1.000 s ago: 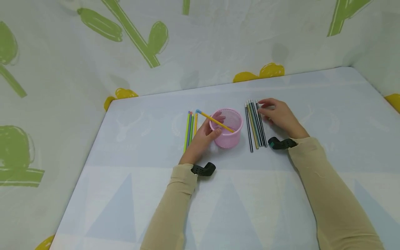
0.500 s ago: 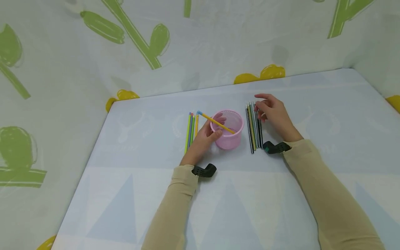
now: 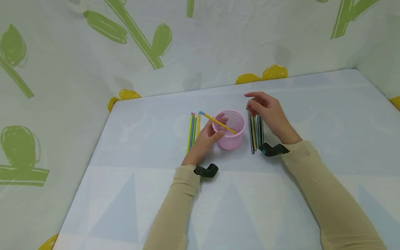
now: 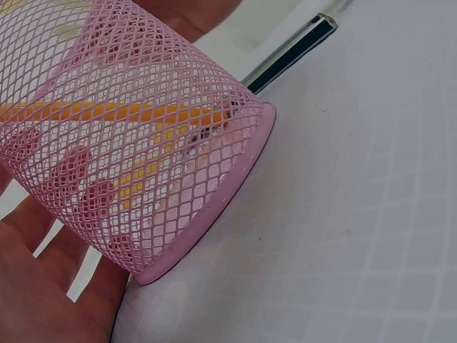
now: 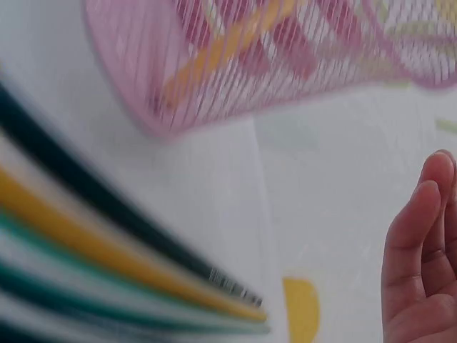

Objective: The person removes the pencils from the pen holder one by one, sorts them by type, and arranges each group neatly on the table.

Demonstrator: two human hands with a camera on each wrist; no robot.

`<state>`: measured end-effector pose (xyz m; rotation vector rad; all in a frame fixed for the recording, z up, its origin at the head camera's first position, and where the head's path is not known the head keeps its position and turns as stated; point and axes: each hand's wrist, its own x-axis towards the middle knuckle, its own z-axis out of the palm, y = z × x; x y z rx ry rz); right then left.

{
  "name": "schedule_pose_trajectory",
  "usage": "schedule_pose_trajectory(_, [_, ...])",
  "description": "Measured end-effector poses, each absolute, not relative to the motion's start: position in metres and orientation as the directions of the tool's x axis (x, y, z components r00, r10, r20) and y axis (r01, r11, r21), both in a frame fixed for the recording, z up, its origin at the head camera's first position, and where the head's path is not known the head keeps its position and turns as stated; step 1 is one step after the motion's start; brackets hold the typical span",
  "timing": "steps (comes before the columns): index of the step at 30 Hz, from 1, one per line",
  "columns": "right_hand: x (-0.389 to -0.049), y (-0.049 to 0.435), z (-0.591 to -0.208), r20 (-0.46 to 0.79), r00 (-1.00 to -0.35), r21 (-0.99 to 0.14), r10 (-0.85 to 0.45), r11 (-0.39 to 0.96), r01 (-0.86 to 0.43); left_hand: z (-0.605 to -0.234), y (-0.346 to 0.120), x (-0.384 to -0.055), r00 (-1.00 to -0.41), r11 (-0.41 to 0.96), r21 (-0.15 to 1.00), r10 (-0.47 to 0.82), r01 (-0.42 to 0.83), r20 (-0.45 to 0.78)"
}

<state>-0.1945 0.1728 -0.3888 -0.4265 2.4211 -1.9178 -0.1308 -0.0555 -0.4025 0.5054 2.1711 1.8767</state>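
Note:
My left hand point(image 3: 201, 144) grips a pink mesh pen holder point(image 3: 230, 142), thumb at the near side and fingers round the far side. A yellow pencil point(image 3: 218, 123) with a blue end leans inside it, also visible through the mesh point(image 4: 186, 164) in the left wrist view. Over the upper ends of a row of dark and gold striped pencils point(image 3: 253, 139) hovers my right hand point(image 3: 270, 113), index finger extended and thumb close to another finger. In the right wrist view these pencils point(image 5: 136, 246) lie apart from the right fingertips point(image 5: 421, 204), and nothing shows between them.
Several bright pencils point(image 3: 191, 130) in green, blue and yellow lie left of the pen holder, partly behind the left hand. The pale patterned tabletop point(image 3: 231, 208) meets a printed cloth backdrop point(image 3: 212, 45) at the back.
My right hand has moved left from the right side of the striped pencils to above their upper ends. The left hand and pen holder stay in place.

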Motion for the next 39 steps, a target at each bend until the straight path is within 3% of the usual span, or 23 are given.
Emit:
schedule_pose_trajectory(9, [-0.17,0.15,-0.362,0.217,-0.93,-0.912,-0.298,0.279,-0.302,-0.402,-0.055,-0.131,-0.914,0.127,0.986,0.402,0.112,0.052])
schedule_pose_trajectory(16, [-0.166,0.144,-0.36,0.239,-0.91,-0.907,-0.339,0.256,-0.333,-0.403,-0.056,-0.13,-0.913,0.116,0.986,0.403,0.123,0.067])
schedule_pose_trajectory(27, [-0.173,0.13,-0.378,0.416,-0.673,-0.619,-0.612,0.351,-0.702,-0.403,-0.058,-0.13,-0.936,0.194,0.981,0.347,0.016,-0.053])
schedule_pose_trajectory(34, [-0.168,0.127,-0.372,0.307,-0.676,-0.487,-0.67,0.5,-0.716,-0.401,-0.057,-0.13,-0.938,0.236,0.972,0.342,0.025,-0.059])
schedule_pose_trajectory(39, [-0.165,0.126,-0.367,0.271,-0.651,-0.441,-0.709,0.51,-0.739,-0.41,-0.059,-0.134,-0.937,0.242,0.97,0.34,0.009,-0.076])
